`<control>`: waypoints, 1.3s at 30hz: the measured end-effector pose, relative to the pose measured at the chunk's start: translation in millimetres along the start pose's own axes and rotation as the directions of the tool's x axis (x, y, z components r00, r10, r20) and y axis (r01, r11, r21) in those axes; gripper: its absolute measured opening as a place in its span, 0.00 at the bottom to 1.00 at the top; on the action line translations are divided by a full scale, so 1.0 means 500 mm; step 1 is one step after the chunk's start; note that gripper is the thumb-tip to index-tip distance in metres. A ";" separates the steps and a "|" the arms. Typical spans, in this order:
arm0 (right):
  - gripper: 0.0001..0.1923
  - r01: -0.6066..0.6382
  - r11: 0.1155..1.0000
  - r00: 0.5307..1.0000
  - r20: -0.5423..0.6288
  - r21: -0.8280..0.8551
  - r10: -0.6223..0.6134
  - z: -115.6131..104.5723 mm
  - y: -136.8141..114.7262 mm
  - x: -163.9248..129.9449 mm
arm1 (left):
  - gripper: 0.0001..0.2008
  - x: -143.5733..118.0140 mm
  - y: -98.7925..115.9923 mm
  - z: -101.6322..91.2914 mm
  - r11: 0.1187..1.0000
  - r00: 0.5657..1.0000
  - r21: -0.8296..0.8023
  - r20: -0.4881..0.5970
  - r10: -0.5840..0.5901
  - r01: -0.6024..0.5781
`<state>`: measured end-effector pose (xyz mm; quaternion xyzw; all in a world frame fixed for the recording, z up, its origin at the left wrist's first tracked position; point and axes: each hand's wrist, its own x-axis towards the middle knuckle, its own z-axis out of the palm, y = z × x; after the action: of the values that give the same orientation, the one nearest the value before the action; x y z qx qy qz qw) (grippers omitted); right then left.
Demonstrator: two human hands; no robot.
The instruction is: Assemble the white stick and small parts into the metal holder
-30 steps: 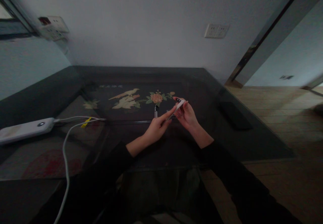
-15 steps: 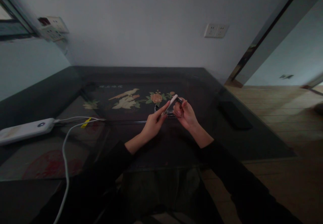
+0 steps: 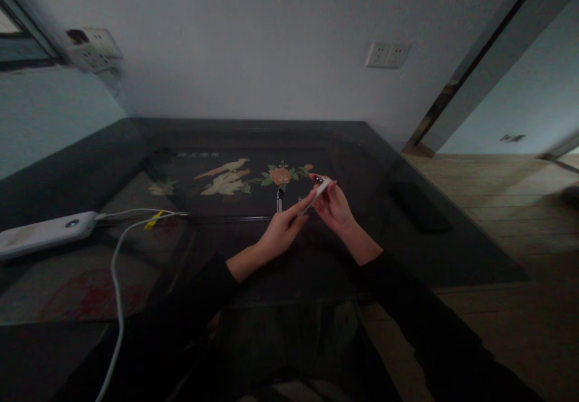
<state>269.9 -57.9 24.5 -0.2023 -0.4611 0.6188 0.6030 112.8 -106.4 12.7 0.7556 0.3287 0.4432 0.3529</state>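
A: What is the left hand [image 3: 281, 234] doing at this point?

B: It is pinching the lower end of a slim white stick [image 3: 316, 194], perhaps a nail file, and angling it up toward one o'clock. The right hand [image 3: 333, 207] is curling its fingers [image 3: 322, 203] in against the stick's upper end, with the red-painted nails turned toward it. Both hands are hovering just above the dark counter [image 3: 452, 251], close together near its middle.

A: So which step is this?

B: I am judging that the stick is working along a nail of the right hand, mid-stroke. Whether the right hand is also holding something small I cannot tell; it is too dim.

A: And the next move?

B: Probably a short, light pass, with the right fingers held steady.

A: Anything around them?

B: A small dark pen-like item [image 3: 279, 200] is lying at eleven o'clock from the hands, and a white power bank [image 3: 43, 234] with its cable [image 3: 118, 251] is sitting well off at nine o'clock.
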 end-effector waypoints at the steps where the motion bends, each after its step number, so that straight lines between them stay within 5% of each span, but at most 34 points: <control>1: 0.28 -0.004 1.000 1.000 -0.002 -0.001 0.004 0.000 -0.001 0.000 | 0.27 0.000 0.000 0.000 1.000 1.000 -0.010 0.004 0.003 -0.003; 18: 0.24 0.007 0.999 0.999 0.040 -0.037 -0.005 0.008 -0.008 0.001 | 0.28 0.011 -0.016 -0.013 0.994 0.987 0.037 -0.123 -0.101 0.106; 39: 0.29 -0.021 0.999 0.999 -0.041 -0.026 0.020 0.005 -0.004 -0.002 | 0.27 -0.001 0.007 0.005 0.999 1.000 0.034 -0.023 -0.010 0.011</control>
<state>269.0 -59.9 26.9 -0.2276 -0.4550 0.6145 0.6030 115.3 -109.2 14.3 0.7545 0.3443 0.4444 0.3386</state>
